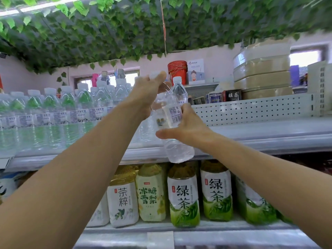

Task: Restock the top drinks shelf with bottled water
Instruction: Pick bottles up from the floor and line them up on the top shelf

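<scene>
Both bare arms reach up from the lower corners to mid-frame, where the left hand (149, 92) grips a bottle (159, 112) near its neck and the right hand (188, 128) curls round a second bottle (179, 151).

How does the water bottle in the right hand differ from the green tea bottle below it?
The water bottle is clear; the green tea bottle wears a white-and-green label. The water bottle is held aloft by the right hand; the green tea bottle stands upright on the lower shelf. Both are plastic drink bottles.
</scene>
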